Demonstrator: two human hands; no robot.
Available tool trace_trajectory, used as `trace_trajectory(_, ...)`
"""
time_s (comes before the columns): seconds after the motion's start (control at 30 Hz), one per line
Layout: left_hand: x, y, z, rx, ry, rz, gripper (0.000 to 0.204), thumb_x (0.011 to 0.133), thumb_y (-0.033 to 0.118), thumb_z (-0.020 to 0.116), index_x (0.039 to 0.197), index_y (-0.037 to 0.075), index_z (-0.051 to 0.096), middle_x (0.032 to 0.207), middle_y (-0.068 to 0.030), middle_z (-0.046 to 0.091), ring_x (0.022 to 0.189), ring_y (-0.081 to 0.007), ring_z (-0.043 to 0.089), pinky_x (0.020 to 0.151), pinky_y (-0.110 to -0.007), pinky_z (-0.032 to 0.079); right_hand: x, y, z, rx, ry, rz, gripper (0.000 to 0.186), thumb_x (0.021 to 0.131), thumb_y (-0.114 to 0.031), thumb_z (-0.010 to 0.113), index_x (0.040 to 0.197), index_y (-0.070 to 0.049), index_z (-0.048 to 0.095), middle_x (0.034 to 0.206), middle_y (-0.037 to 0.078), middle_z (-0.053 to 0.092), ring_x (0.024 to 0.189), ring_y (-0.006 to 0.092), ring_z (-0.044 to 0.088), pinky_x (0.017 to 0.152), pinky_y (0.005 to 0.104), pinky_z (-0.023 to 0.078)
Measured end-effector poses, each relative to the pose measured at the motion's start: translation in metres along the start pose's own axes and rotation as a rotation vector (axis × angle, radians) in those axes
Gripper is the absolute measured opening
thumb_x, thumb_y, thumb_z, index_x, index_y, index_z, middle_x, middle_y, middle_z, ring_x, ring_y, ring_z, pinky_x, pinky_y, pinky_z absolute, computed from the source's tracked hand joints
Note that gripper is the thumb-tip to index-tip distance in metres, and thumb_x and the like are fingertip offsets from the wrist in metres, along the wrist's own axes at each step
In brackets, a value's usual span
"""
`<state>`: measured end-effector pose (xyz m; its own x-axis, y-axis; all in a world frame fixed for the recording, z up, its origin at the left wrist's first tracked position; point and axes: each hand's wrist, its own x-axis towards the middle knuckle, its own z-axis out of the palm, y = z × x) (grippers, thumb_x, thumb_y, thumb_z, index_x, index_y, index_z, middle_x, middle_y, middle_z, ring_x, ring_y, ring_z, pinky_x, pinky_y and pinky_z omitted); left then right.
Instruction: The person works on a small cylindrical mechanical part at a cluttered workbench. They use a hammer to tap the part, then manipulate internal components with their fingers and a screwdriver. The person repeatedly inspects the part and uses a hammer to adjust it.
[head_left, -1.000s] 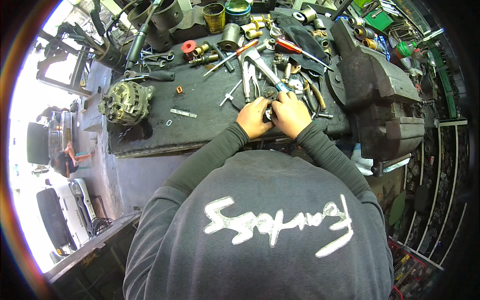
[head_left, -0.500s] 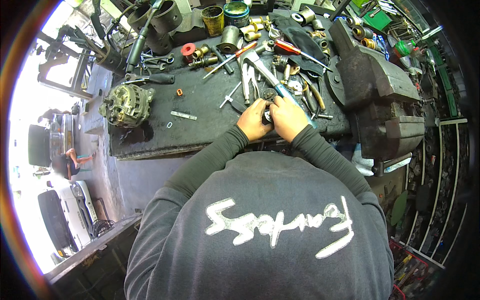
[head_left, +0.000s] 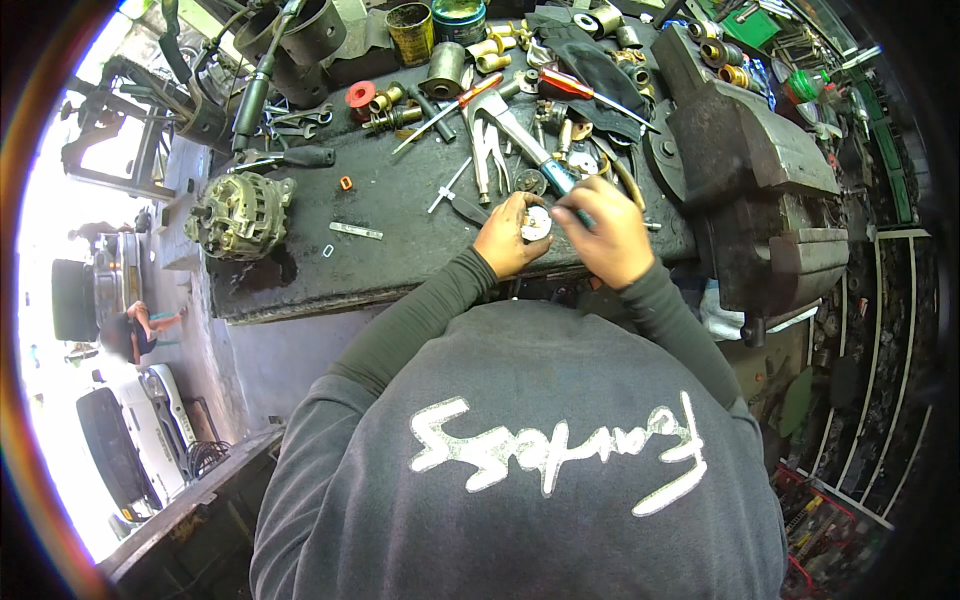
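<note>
My left hand (head_left: 505, 240) is closed round a small round silver-white part (head_left: 536, 222) above the bench's front. My right hand (head_left: 600, 225) is raised just right of that part, fingers curled; whether they pinch anything is hidden. Behind both hands lie a steel tool with a teal handle (head_left: 553, 171), which my right hand partly covers, silver locking pliers (head_left: 492, 150), a thin T-shaped tool (head_left: 445, 190) and a red-handled screwdriver (head_left: 470, 95). A dark round fitting (head_left: 530, 182) sits just beyond my left fingertips.
An alternator (head_left: 238, 220) sits at the left of the dark bench (head_left: 380, 250). A large vise (head_left: 760, 190) occupies the right. Tins (head_left: 410, 35), bushings and tools crowd the back. Outside at left, a person (head_left: 140, 330) is near parked vehicles (head_left: 125, 440).
My right hand has moved away from my left, rightward, and rotated, uncovering the round silver-white part in my left hand. My left hand stays almost in place.
</note>
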<state>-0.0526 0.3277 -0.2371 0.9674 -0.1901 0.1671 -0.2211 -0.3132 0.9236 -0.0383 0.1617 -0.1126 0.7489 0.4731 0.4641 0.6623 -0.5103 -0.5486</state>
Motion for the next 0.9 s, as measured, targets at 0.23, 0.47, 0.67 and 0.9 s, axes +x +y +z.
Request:
trace_trajectory(0.23,0.004,0.022,0.001,-0.081,-0.017,-0.049,0.050,0.070,0.016,0.082,0.108,0.001,0.055,0.102,-0.0108,0.059,0.097,-0.0190,0.059,0.086,-0.029,0.047,-0.044,0.041,-0.024,0.671,0.030,0.777,0.012,0.088,-0.010,0.064,0.089,0.002,0.066,0.084,0.004,0.065,0.072,0.0122,0.062,0.067,0.0246,0.050)
trace_trajectory(0.47,0.013,0.019,0.013,-0.241,0.088,0.012,0.037,0.071,0.011,0.080,0.100,-0.002,0.061,0.098,-0.0087,0.062,0.094,-0.0157,0.059,0.084,-0.029,0.048,-0.070,0.052,0.010,1.294,0.073,1.108,0.019,0.092,-0.011,0.056,0.106,0.002,0.061,0.087,0.010,0.066,0.075,0.0167,0.066,0.065,0.0281,0.056)
trace_trajectory(0.67,0.009,0.011,0.024,-0.277,0.133,-0.008,0.025,0.071,0.003,0.072,0.093,-0.002,0.061,0.092,-0.0077,0.061,0.086,-0.0155,0.060,0.078,-0.027,0.047,-0.067,0.048,0.024,1.091,0.103,1.061,0.020,0.091,-0.010,0.056,0.106,0.002,0.061,0.089,0.008,0.065,0.078,0.0147,0.065,0.067,0.0270,0.055)
trace_trajectory(0.9,0.012,0.010,0.022,-0.173,0.180,0.084,0.029,0.066,0.009,0.073,0.090,0.000,0.061,0.086,-0.0118,0.060,0.079,-0.0249,0.061,0.072,-0.032,0.049,-0.060,0.046,0.033,0.871,0.044,0.896,0.018,0.089,-0.005,0.058,0.106,0.000,0.062,0.092,0.005,0.064,0.080,0.0103,0.060,0.070,0.0234,0.050)
